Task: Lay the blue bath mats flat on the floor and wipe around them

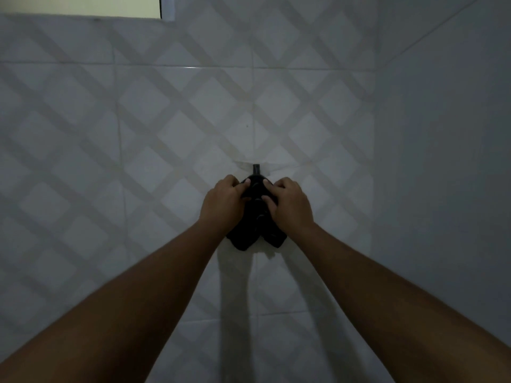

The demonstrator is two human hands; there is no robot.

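- A hook [256,168] sits on the tiled wall [138,134], a little right of the middle of the view.
- A cloth [257,217] hangs from the hook, directly below it and against the wall.
- The left hand [225,201] is on the cloth's left side, the right hand [289,201] on its right side, fingers touching its upper part.
- Both forearms reach up from the lower corners and meet at the cloth.
- A side wall [442,161] joins the tiled wall at the right.
- A window opening [83,4] lies at the upper left, above the tiles.
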